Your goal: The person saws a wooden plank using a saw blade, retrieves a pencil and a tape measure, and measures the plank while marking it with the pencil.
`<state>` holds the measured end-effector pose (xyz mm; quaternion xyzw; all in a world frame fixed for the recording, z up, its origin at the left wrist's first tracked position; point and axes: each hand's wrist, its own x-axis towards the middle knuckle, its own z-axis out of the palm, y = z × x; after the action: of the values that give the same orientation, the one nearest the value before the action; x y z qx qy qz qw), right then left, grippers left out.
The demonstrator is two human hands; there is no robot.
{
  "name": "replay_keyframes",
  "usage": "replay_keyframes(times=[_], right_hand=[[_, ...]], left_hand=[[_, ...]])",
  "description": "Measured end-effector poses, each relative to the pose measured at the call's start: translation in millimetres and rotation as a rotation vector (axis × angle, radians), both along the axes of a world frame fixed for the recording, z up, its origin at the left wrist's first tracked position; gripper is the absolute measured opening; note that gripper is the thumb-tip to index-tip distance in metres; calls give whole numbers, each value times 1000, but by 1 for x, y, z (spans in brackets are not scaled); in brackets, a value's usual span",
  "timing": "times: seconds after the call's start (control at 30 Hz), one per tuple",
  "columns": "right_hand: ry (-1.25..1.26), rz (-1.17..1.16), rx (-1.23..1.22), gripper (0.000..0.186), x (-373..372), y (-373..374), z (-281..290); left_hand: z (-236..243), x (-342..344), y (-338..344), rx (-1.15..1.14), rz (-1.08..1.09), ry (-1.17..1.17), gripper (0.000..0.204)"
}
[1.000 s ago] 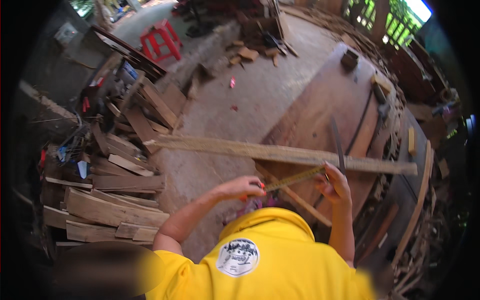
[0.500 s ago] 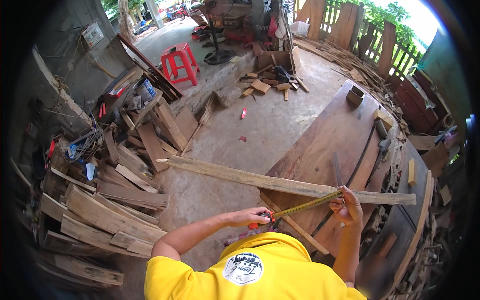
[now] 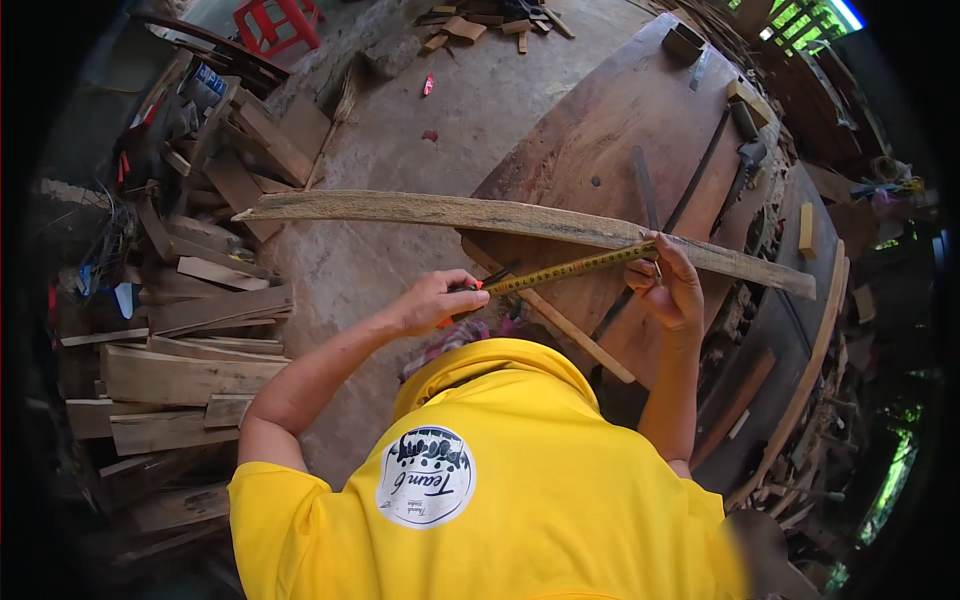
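My left hand is closed around the case of a tape measure, its orange-red parts partly hidden by the fingers. The yellow tape blade runs from there up to my right hand, whose thumb and fingers pinch it near its end. Just beyond both hands, a long rough wooden plank lies crosswise, its right part over a broad brown wooden slab. The blade's far end is right by the plank's near edge. A thin wooden strip slants below the blade.
Stacked boards and offcuts fill the left side. A dark metal ruler-like strip and a hammer-like tool lie on the slab. A small wood block sits at the right. A red stool stands at the far left.
The view has tipped downward, so the stool and fence slide toward the upper edge. Both hands keep their hold on the tape measure, and slightly more blade shows between them.
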<state>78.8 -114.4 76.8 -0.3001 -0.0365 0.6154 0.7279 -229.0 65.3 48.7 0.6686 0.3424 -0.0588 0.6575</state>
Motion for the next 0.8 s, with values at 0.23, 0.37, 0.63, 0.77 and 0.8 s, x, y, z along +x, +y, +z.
replay_keyframes(times=[0.23, 0.37, 0.63, 0.77, 0.8], right_hand=[[-240, -41, -203, 17, -1, -17, -27], [-265, -36, -237, 16, -9, -22, -39], [-375, -66, -269, 14, -15, -11, -53], [-463, -69, -302, 16, -23, -2, -49], [-470, -83, -288, 16, -28, 1, -49]], left_hand=[[18, 0, 5, 132, -44, 168, 40], [33, 3, 11, 148, -51, 237, 38], [35, -4, 17, 223, -71, 282, 42], [45, -14, 27, 258, -86, 265, 43], [47, -17, 31, 265, -121, 247, 45]])
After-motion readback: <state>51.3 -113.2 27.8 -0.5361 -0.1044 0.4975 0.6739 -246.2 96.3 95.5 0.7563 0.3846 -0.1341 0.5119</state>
